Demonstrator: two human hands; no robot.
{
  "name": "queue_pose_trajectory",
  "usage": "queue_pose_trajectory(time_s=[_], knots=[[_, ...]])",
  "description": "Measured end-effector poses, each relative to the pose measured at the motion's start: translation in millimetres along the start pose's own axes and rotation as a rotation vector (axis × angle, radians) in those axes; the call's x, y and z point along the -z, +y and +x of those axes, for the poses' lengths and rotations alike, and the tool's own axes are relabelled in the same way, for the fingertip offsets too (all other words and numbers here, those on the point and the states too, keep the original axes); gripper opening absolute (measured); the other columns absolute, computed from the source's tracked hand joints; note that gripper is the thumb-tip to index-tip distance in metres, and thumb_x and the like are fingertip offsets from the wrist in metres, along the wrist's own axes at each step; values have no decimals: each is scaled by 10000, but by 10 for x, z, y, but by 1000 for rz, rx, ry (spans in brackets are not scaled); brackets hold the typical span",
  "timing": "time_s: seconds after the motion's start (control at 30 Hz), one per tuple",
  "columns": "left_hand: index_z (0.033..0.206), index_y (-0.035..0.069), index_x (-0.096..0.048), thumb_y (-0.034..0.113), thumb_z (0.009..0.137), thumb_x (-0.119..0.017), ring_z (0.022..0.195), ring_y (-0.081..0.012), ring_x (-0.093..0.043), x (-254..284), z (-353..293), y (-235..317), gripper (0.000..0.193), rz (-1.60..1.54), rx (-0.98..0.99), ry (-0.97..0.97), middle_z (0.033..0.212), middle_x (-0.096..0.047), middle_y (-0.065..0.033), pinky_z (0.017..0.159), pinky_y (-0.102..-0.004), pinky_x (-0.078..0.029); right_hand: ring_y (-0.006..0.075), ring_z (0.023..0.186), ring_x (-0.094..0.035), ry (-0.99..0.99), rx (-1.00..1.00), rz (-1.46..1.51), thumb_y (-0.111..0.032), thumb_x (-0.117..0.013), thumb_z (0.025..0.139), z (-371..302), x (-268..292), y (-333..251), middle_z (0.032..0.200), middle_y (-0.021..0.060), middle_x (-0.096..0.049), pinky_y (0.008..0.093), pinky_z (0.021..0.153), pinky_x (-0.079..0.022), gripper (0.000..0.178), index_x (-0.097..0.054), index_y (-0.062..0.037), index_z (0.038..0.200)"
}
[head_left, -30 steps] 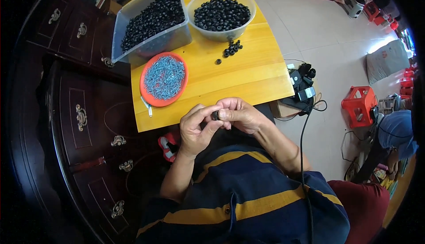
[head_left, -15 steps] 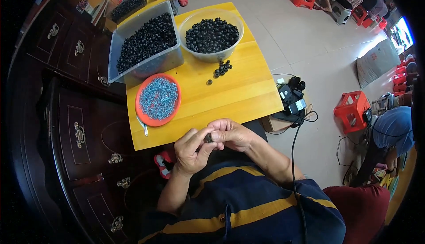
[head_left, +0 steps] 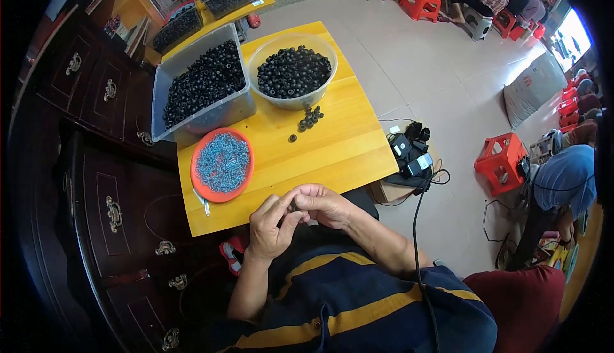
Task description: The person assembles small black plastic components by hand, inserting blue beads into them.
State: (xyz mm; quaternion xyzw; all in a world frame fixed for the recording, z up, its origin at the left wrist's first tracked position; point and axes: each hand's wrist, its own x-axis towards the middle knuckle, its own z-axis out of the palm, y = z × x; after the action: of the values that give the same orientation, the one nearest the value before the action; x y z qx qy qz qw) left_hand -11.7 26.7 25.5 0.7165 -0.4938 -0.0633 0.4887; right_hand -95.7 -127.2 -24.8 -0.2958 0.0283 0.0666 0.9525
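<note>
My left hand [head_left: 269,228] and my right hand [head_left: 325,206] meet over the near edge of the yellow table [head_left: 320,151]. Between their fingertips they pinch one small dark round part [head_left: 295,205], mostly covered by fingers. Left of them, an orange-red plate [head_left: 251,161] is heaped with small bluish metal screws [head_left: 222,162]. A small cluster of black round parts [head_left: 311,117] lies on the table, with a single black part [head_left: 292,138] apart from it. Behind stands a clear round tub [head_left: 332,74] full of the same black parts.
A large clear bin [head_left: 246,106] of black parts stands at the table's far left. Dark drawers [head_left: 121,215] line the left side. Black devices and cables [head_left: 409,154] sit right of the table, then a red stool [head_left: 500,163]. Other people sit farther off.
The view has tilted up a little, so the table and its things appear lower. My hands stay together, still pinching the small part; a person's hands now show at the far table.
</note>
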Motion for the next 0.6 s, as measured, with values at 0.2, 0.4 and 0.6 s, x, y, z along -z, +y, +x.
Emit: queue_pose_trajectory(time_s=[0.2,0.4,0.6], knots=[[1170,-11,-671,75,868,-729,685,-171,-635,-20,-1,19,319,-44,63,47,788,-618,-88,610,-275,-509,73,762,-570,15,7,-15,-366,-681,945,16,-29,13,912,3,-658,235,715,-458,310,-687,-70,1037],[1004,9,-683,-25,780,-770,728,-213,-665,-129,-71,-78,243,-15,2,299,814,-637,-105,638,-306,-529,74,780,-587,49,0,109,-316,-655,970,43,11,96,909,-8,-661,242,772,-476,239,-662,-88,1041],[971,1,-698,-65,787,-742,762,-242,-670,-130,-45,-107,200,203,-43,275,873,-666,-127,681,-311,-536,76,767,-600,126,13,181,-274,-631,990,103,129,222,893,-14,-659,262,793,-502,198,-660,-89,1054]])
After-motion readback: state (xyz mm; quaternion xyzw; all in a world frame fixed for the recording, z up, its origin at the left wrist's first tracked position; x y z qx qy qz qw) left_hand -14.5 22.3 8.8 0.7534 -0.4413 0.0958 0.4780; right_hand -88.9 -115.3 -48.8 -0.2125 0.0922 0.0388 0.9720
